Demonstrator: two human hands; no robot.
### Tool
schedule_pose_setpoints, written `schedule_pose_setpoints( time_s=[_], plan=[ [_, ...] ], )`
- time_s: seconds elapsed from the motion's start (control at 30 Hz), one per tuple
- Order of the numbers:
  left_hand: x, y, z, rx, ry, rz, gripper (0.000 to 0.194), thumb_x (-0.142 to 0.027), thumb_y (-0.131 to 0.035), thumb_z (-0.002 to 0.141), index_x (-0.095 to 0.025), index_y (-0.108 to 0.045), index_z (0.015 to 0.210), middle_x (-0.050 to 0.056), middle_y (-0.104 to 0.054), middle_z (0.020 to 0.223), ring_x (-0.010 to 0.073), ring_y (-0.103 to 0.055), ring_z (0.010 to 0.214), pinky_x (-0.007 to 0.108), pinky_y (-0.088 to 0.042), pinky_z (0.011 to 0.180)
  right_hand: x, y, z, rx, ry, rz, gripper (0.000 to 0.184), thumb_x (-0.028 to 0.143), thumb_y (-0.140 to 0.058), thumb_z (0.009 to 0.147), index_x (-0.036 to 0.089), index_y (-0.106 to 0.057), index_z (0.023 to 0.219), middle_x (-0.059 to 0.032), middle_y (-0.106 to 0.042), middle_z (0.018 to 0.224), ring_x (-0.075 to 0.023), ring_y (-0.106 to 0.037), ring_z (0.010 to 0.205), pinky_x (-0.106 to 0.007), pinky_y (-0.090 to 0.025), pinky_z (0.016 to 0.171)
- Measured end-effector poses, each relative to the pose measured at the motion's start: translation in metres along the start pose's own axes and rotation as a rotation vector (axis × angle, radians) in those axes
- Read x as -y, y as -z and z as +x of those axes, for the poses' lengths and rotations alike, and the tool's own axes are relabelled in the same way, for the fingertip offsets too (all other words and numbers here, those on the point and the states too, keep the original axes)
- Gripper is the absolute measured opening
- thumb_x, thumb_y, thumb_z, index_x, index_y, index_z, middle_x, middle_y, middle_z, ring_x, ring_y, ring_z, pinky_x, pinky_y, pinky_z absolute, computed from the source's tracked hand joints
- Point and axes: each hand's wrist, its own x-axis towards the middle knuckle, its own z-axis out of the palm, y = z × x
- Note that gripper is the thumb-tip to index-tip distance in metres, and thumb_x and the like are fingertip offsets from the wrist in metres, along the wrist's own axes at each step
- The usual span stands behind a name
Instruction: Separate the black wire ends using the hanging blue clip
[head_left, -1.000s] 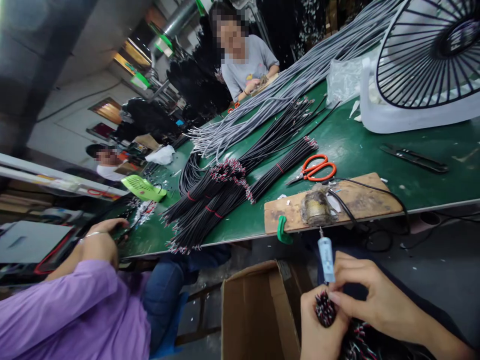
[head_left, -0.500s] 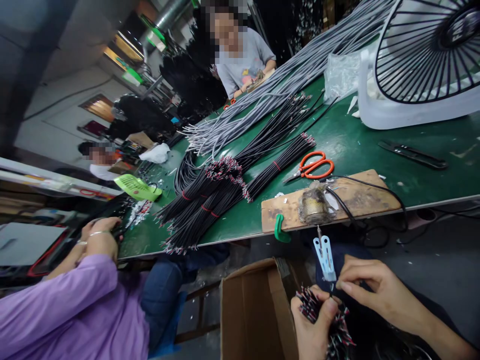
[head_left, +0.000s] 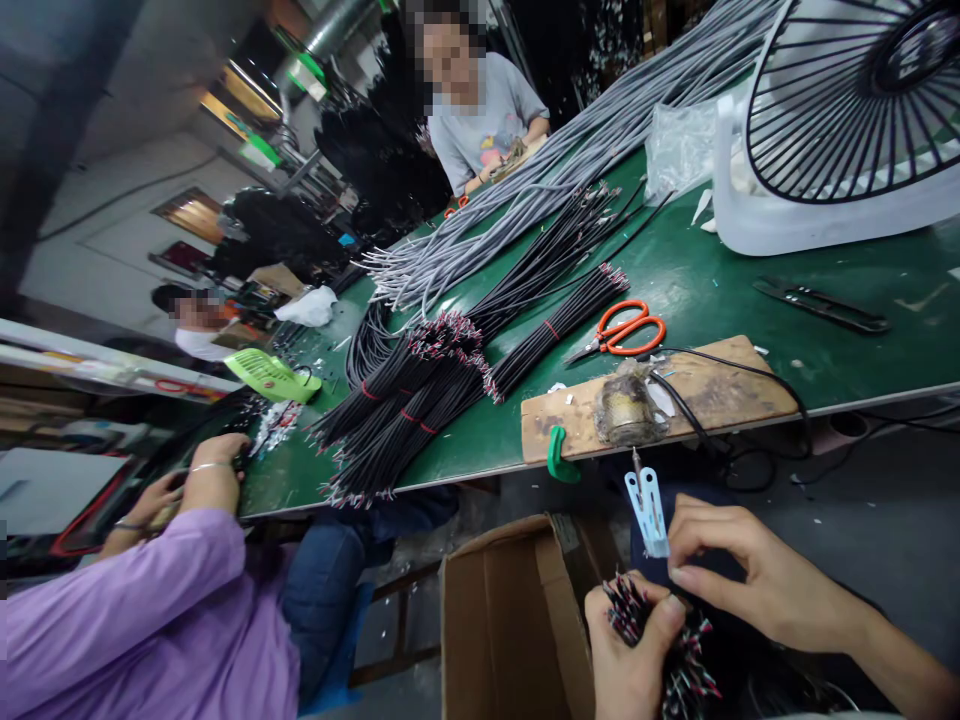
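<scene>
My left hand (head_left: 634, 650) is closed around a bundle of thin black cables (head_left: 690, 665) whose stripped ends show red, white and black wires. Just right of it, my right hand (head_left: 739, 575) has thumb and fingers pinched together beside the lower end of a light-blue plastic clothespin (head_left: 648, 515). Whatever lies in that pinch is too small to make out. The clothespin sits on the metal shaft of a small motor (head_left: 628, 408), which is fixed on a wooden board (head_left: 727, 385) at the table edge.
On the green table (head_left: 840, 360) lie tied black cable bundles (head_left: 420, 400), grey cables (head_left: 480, 225), orange-handled scissors (head_left: 630, 328) and black snips (head_left: 821, 303). A white fan (head_left: 750, 225) stands right. Below is a cardboard box (head_left: 517, 625). A co-worker in a purple sleeve (head_left: 142, 600) sits left.
My right hand has risen slightly, its fingertips now closer to the clothespin's side. My left hand still grips the bundle and has shifted a little to the right.
</scene>
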Motion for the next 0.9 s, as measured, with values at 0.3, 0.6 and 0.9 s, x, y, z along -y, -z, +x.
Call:
schedule_pose_setpoints(
  time_s=[0.3, 0.6, 0.9],
  plan=[
    [-0.024, -0.008, 0.005, 0.094, -0.135, 0.088, 0.027, -0.037, -0.079, 0.070, -0.014, -0.070, 0.057, 0.002, -0.065, 0.056, 0.0157, -0.057, 0.055, 0.025, -0.045, 0.057, 0.003, 0.003, -0.013, -0.044, 0.446, -0.474, 0.031, -0.006, -0.049, 0.085, 0.016, -0.065, 0.100, -0.0061, -0.068, 0.082, -0.0203, -0.056, 0.079, -0.040, -0.042, 0.086],
    [-0.028, -0.010, 0.007, 0.127, -0.195, 0.065, 0.025, -0.036, -0.079, 0.071, -0.015, -0.075, 0.059, 0.004, -0.065, 0.059, 0.0158, -0.058, 0.056, 0.024, -0.045, 0.057, -0.007, -0.015, -0.015, -0.309, 0.059, -0.106, 0.013, 0.017, -0.075, 0.080, 0.022, -0.069, 0.090, -0.0031, -0.068, 0.081, -0.0206, -0.062, 0.077, -0.033, -0.048, 0.072],
    [-0.023, -0.010, 0.008, 0.139, -0.110, -0.033, 0.028, -0.036, -0.082, 0.068, -0.013, -0.071, 0.057, 0.002, -0.061, 0.058, 0.0147, -0.056, 0.057, 0.024, -0.045, 0.058, 0.000, -0.019, -0.008, -0.267, 0.031, -0.009, 0.012, 0.019, -0.062, 0.090, 0.019, -0.069, 0.080, -0.0040, -0.069, 0.075, -0.0200, -0.064, 0.072, -0.041, -0.046, 0.087]
  ],
)
